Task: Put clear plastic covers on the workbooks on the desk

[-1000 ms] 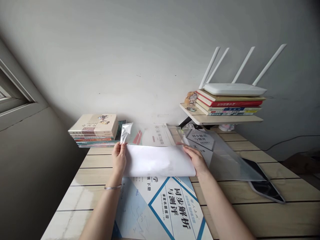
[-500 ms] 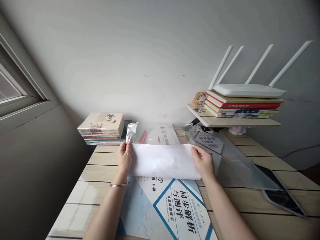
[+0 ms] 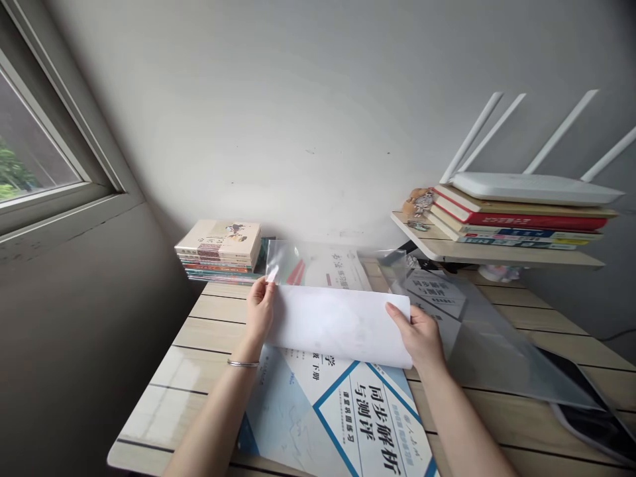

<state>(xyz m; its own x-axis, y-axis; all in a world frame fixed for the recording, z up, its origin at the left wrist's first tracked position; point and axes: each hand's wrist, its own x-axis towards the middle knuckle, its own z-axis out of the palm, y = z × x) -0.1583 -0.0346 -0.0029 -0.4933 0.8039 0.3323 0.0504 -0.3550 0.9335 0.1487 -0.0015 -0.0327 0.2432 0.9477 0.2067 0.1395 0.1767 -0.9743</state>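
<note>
A white paper sheet or thin booklet (image 3: 338,324) is held up, slightly tilted, between both hands; its other face is hidden. My left hand (image 3: 260,301) pinches its upper left corner, where clear plastic film (image 3: 281,262) rises past the top edge. On the right edge, my right hand (image 3: 420,331) is closed with the thumb on the front and the fingers behind. Through the film a printed cover (image 3: 342,265) shows. Below the white piece lies a blue and white workbook (image 3: 342,424), partly covered by it.
A stack of books (image 3: 218,245) stands at the back left of the table. At right, a translucent plastic sheet (image 3: 501,344) overlaps a grey-looking book (image 3: 434,291) and a dark phone-like device (image 3: 596,424). A white router (image 3: 536,187) rests on books on a low shelf (image 3: 507,255).
The view has shifted, so the scene sits farther right at the shelf. My right thumb now lies farther onto the white piece, whose upper right corner shows above it.
</note>
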